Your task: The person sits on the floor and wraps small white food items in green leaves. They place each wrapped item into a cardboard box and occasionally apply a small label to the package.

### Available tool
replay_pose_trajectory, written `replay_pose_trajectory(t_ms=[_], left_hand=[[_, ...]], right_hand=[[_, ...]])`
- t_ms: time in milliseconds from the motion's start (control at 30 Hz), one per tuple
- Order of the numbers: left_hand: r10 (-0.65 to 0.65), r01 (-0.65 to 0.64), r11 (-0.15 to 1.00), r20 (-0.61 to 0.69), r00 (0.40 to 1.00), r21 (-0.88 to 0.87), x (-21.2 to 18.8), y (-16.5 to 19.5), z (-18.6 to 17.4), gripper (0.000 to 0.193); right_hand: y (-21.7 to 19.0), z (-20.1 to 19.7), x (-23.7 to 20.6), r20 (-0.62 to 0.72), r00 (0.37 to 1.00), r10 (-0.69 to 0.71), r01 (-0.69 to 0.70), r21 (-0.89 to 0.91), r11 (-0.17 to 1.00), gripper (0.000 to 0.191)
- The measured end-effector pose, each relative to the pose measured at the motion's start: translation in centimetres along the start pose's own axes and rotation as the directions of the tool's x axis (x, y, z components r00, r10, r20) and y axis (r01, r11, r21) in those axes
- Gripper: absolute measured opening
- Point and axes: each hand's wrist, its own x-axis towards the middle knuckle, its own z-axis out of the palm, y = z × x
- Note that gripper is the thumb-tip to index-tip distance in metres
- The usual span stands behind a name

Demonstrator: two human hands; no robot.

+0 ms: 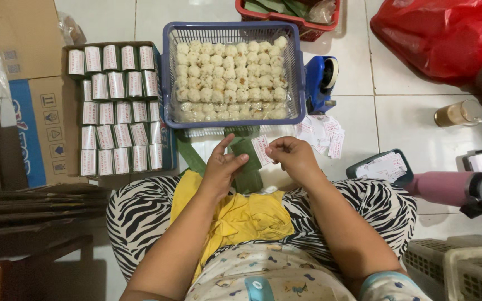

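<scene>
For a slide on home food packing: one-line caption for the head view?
Left hand holds a green leaf-wrapped parcel while right hand applies a paper label.

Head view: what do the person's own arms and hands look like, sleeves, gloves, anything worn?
Both forearms are bare. The left hand and right hand wear no gloves, and no rings or watch show. Short pale sleeves with small cartoon prints and light blue cuffs end at the upper arms.

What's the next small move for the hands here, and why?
Probably press the small paper label down onto the green leaf wrap: the right hand pinches the label at the wrap's edge while the left hand holds the wrap.
</scene>
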Motion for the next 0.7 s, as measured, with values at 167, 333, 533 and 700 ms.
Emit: replay_pose_trajectory(t_ms=[167, 333, 533, 700], left_hand=[[0.020, -0.020, 1.000, 0.063, 0.998, -0.002, -0.1, 0.1, 0.0, 0.087], [-0.039, 0.039, 0.999, 0.043, 0.998, -0.007, -0.3, 0.3, 0.2, 0.087], [-0.004, 0.002, 0.998, 0.036, 0.999, 0.055, -0.4, 0.0, 0.5, 0.087], [0.024, -0.026, 0.996, 0.022, 0.999, 0.089, -0.3, -0.2, 0.6, 0.088]], right_hand=[[0.0, -0.3, 0.4, 0.034, 0.993, 0.113, -0.114, 0.055, 0.992, 0.022], [0.1, -0.6, 0.5, 0.106, 0.987, 0.123, -0.137, 0.140, 0.981, 0.022], [-0.2, 0.8, -1.1, 0.018, 0.996, -0.082, 0.082, -0.019, 0.996, 0.019], [-0.5, 2.8, -2.3, -0.035, 0.991, -0.130, 0.127, -0.063, 0.990, 0.018]])
